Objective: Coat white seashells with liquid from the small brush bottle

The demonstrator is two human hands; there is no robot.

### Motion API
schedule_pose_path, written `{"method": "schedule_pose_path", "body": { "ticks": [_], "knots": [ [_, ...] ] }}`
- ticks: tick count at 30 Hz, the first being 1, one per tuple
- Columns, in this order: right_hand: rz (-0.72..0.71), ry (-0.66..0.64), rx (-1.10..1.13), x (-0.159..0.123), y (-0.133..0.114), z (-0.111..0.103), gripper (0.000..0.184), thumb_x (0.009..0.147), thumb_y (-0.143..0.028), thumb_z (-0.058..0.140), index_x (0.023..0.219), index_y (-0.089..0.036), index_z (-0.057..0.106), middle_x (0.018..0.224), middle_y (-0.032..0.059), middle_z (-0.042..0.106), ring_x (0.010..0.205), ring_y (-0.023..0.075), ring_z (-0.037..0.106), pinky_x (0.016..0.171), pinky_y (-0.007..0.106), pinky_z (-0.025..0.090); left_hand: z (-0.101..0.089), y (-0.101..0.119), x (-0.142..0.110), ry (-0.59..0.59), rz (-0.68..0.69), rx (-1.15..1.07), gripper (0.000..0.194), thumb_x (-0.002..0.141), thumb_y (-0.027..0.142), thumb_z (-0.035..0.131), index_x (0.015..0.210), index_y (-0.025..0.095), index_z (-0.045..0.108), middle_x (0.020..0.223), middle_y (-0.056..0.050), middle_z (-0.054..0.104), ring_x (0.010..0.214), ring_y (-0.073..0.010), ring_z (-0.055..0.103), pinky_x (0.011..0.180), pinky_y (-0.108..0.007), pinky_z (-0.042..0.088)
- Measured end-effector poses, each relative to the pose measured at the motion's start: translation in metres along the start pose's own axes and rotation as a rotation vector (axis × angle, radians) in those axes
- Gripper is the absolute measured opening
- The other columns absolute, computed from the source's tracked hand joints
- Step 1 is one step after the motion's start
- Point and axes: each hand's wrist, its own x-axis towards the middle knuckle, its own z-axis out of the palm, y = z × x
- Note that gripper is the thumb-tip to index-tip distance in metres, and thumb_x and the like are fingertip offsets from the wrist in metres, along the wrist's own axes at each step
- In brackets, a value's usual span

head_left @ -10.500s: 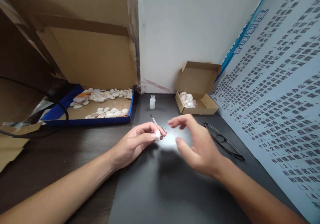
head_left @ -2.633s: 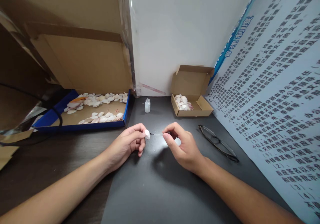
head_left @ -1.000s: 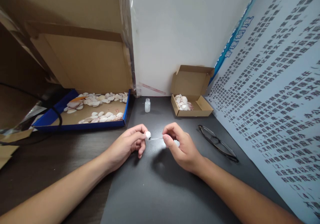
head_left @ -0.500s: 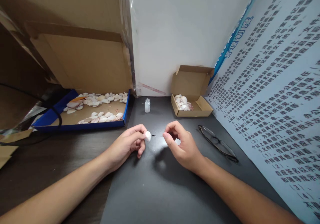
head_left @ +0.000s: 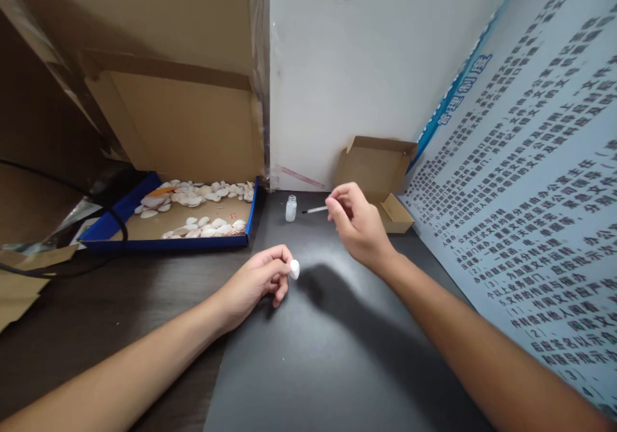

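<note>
My left hand (head_left: 258, 283) rests on the dark mat and pinches a small white shell (head_left: 294, 269) between thumb and forefinger. My right hand (head_left: 357, 222) is raised farther back, pinched shut on a thin brush (head_left: 313, 210) whose dark tip points left at a small clear bottle (head_left: 290, 207). The tip hangs just right of the bottle's mouth, not touching it. My right hand covers part of a small open cardboard box (head_left: 385, 181), so its contents are hidden.
A blue-edged tray (head_left: 144, 244) holding several white shells sits at the left under a big cardboard box (head_left: 183, 123). A black cable (head_left: 116, 216) loops by the tray. A printed poster (head_left: 520, 181) leans along the right side. A white wall stands behind.
My right hand has lifted the brush away from the shell and carried it back toward the bottle. My left hand kept the shell. The view tilted, and the glasses are out of sight.
</note>
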Motion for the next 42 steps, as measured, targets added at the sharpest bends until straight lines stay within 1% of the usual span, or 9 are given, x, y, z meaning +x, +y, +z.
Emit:
{"method": "schedule_pose_path", "body": {
  "ticks": [4,6,9,13,18,23,32,37,42],
  "knots": [
    [-0.024,-0.002,-0.203,0.044,0.006,0.010,0.022,0.096,-0.042,0.041,0.095,-0.021,0.048,0.068,-0.0019,0.056,0.060,0.0120,0.049,0.061,0.025,0.032,-0.001,-0.001,0.000,-0.006,0.002,-0.015,0.012,0.077,0.027,0.056,0.075,0.018,0.048,0.052,0.005,0.045,0.046,-0.0081,0.040,0.045,-0.018,0.034],
    [-0.034,-0.020,-0.277,0.058,0.009,0.016,0.023,0.096,-0.043,0.041,0.095,-0.021,0.050,0.065,-0.0022,0.054,0.058,0.0123,0.047,0.060,0.024,0.030,-0.001,-0.002,0.000,-0.010,0.002,-0.022,0.011,0.077,0.027,0.055,0.074,0.018,0.048,0.051,0.005,0.045,0.046,-0.0081,0.041,0.045,-0.018,0.034],
    [-0.056,-0.033,-0.337,0.069,0.010,0.023,0.025,0.096,-0.044,0.042,0.096,-0.021,0.051,0.067,-0.0011,0.055,0.059,0.0131,0.048,0.060,0.024,0.029,-0.002,-0.002,0.001,-0.018,-0.002,-0.021,0.010,0.078,0.027,0.054,0.074,0.019,0.049,0.050,0.005,0.046,0.044,-0.0080,0.040,0.044,-0.018,0.033],
    [-0.060,-0.069,-0.377,0.077,0.008,0.027,0.025,0.095,-0.044,0.042,0.097,-0.021,0.052,0.069,0.0005,0.059,0.061,0.0139,0.049,0.060,0.024,0.028,-0.003,-0.002,0.003,-0.022,-0.001,-0.027,0.010,0.079,0.027,0.053,0.074,0.019,0.049,0.048,0.005,0.046,0.043,-0.0081,0.039,0.044,-0.018,0.033],
    [-0.032,-0.129,-0.451,0.083,0.005,0.032,0.025,0.094,-0.044,0.044,0.098,-0.021,0.055,0.066,0.0003,0.058,0.059,0.0143,0.048,0.058,0.024,0.026,-0.003,-0.003,0.002,-0.031,0.009,-0.031,0.009,0.079,0.026,0.052,0.074,0.019,0.048,0.048,0.005,0.047,0.043,-0.0081,0.040,0.044,-0.018,0.032],
    [-0.037,-0.164,-0.475,0.091,0.002,0.035,0.027,0.094,-0.044,0.046,0.094,-0.020,0.058,0.067,0.0010,0.058,0.060,0.0140,0.048,0.057,0.024,0.026,-0.003,-0.003,0.002,-0.030,0.011,-0.027,0.008,0.078,0.025,0.051,0.073,0.019,0.048,0.049,0.005,0.047,0.043,-0.0079,0.039,0.044,-0.018,0.031],
    [-0.032,-0.170,-0.478,0.110,0.002,0.035,0.032,0.094,-0.046,0.046,0.087,-0.018,0.059,0.069,0.0031,0.060,0.063,0.0141,0.048,0.058,0.025,0.027,-0.003,-0.003,0.001,-0.025,-0.001,-0.023,0.007,0.077,0.024,0.051,0.073,0.019,0.047,0.048,0.005,0.047,0.043,-0.0083,0.039,0.044,-0.019,0.032],
    [-0.031,-0.171,-0.465,0.112,0.003,0.034,0.033,0.094,-0.046,0.046,0.085,-0.018,0.059,0.070,0.0028,0.061,0.064,0.0141,0.048,0.059,0.025,0.028,-0.003,-0.002,0.001,-0.023,0.003,-0.026,0.008,0.077,0.025,0.052,0.073,0.019,0.048,0.050,0.005,0.047,0.043,-0.0084,0.039,0.044,-0.019,0.031],
    [-0.040,-0.154,-0.451,0.111,0.003,0.037,0.032,0.095,-0.046,0.044,0.090,-0.018,0.060,0.071,0.0025,0.061,0.065,0.0141,0.049,0.060,0.025,0.029,-0.003,-0.003,0.001,-0.027,0.000,-0.028,0.008,0.076,0.025,0.052,0.073,0.019,0.048,0.050,0.005,0.047,0.043,-0.0083,0.039,0.043,-0.019,0.031]
  ]
}}
